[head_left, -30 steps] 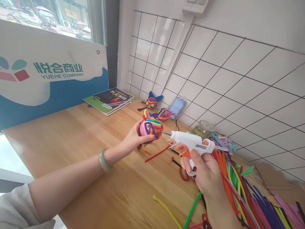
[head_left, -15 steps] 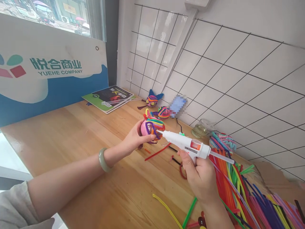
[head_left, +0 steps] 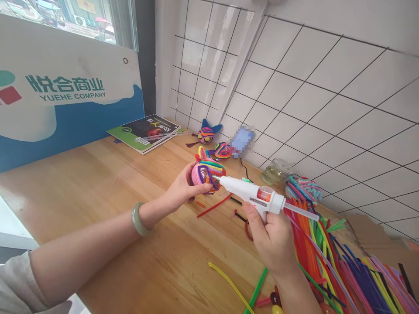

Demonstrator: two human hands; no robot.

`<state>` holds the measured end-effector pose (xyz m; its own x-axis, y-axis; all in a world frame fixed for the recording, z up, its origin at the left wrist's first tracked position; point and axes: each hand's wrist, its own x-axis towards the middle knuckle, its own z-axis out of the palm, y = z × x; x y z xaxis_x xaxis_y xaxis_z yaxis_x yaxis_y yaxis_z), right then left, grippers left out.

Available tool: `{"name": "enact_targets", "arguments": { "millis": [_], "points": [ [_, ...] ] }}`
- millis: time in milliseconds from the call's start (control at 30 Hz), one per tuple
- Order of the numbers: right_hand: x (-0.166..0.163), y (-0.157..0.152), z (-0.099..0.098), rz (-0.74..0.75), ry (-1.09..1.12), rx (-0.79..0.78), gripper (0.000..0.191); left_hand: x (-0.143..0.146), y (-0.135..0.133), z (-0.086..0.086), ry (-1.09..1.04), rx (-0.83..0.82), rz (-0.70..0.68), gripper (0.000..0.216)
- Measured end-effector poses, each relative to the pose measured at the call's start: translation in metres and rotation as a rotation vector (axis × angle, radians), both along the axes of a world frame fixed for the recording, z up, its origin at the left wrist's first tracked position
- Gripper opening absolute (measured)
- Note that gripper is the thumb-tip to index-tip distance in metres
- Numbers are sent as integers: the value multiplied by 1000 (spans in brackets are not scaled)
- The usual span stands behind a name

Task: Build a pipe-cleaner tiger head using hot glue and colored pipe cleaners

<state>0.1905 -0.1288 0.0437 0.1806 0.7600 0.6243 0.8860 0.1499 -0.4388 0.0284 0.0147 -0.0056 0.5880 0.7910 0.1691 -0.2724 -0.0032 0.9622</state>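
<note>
My left hand (head_left: 185,185) is closed around a round craft ball (head_left: 198,174) covered in pink, purple and rainbow-striped pipe cleaners, its thumb along the near side. A small orange piece shows inside the purple outline on the ball. My right hand (head_left: 273,237) grips a white hot glue gun (head_left: 242,188) with a clear glue stick poking out of its back. The gun's nozzle points left, at the ball's front; whether it touches cannot be made out. Behind the ball, two similar finished-looking figures, one with blue ears (head_left: 207,133) and one striped (head_left: 222,150), rest near the wall.
A large heap of coloured pipe cleaners (head_left: 307,235) lies to the right. Further back are a glass jar (head_left: 276,171), a blurred phone-like object (head_left: 242,141) and a dark booklet (head_left: 145,131). Loose yellow (head_left: 231,283) and green (head_left: 257,290) pipe cleaners lie in front.
The whole view has shifted slightly, so things sit a little further left and up. Both hands keep their hold, and the nozzle stays by the ball.
</note>
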Motion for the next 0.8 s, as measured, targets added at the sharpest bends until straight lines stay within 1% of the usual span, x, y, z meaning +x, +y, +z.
{"name": "enact_targets", "arguments": {
  "millis": [267,500,800],
  "points": [
    [-2,1,4,18,1,22,25,-1,-2,0,23,-10,-1,68],
    [-2,0,4,-9,-3,2,29,0,-3,2,24,-9,5,68],
    [-2,1,3,-7,-1,2,29,-1,-3,2,26,-2,0,68]
  ]
}}
